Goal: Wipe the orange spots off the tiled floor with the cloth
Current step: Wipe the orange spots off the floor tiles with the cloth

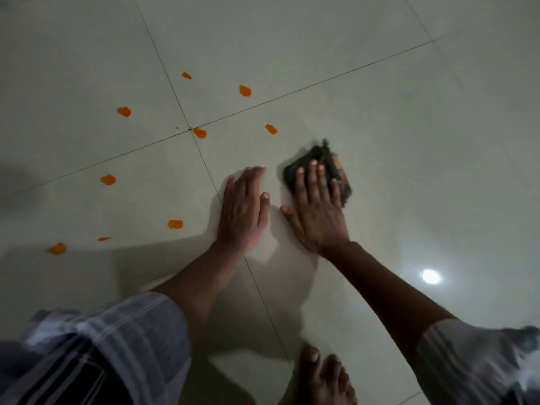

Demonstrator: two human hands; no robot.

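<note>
Right hand (pixel 317 211) lies flat, fingers spread, pressing a dark cloth (pixel 321 173) onto the tiled floor (pixel 409 141). Left hand (pixel 244 209) rests beside it, palm down and released, holding nothing. Farther out and to the left, orange spots (pixel 199 133) dot the tiles, apart from the cloth.

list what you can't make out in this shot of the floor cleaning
Head view:
- Cloth: motion-blurred, mostly under the right hand, so shape and pattern are unclear.
- Floor beneath the cloth: hidden, any spot there unseen.
- Orange spot near the left edge: blurred outline.
- Left hand: palm contact hidden.
</note>
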